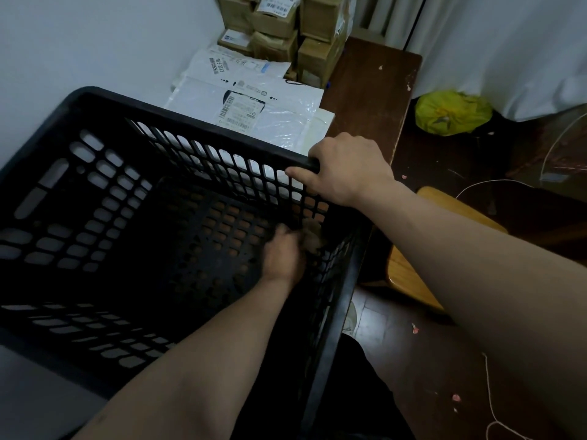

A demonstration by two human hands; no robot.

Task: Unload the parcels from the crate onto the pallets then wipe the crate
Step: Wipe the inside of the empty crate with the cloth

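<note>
Two hands: left hand (282, 255) is down inside the crate (197, 122), fingers curled on a brownish cloth (313, 238) at the right inner corner, blurred. The right hand (346, 168) grips the crate rim at the far right corner, thumb along the inner side.
Crate: black plastic mesh, tilted toward us, no parcels inside that we see. We cannot tell what bears it. We judge the unloading done and the wiping in hand.
Parcels: white poly mailers (254, 100) and cardboard boxes (276, 27) are stacked just beyond the crate's far wall, on a dark wooden surface (371, 90). We cannot tell whether a pallet lies under them.
Risk, slip: we judge the tilt depends on that one rim grip, so a hard wiping push could twist the crate loose.
Risk, snag: cloth or fingertips could catch in the mesh holes.
Risk, knock: the far rim is near the mailers, and swinging it forward could shove the stack.
Edges: the surface edge runs just right of the mailers, and the crate's right wall is close to it.
Open room: a wooden stool (409, 274) stands just right of the crate, with a yellow bag (451, 112) and loose string (490, 401) on the floor beyond it and a pale wall to the left. We judge the right side tight.
</note>
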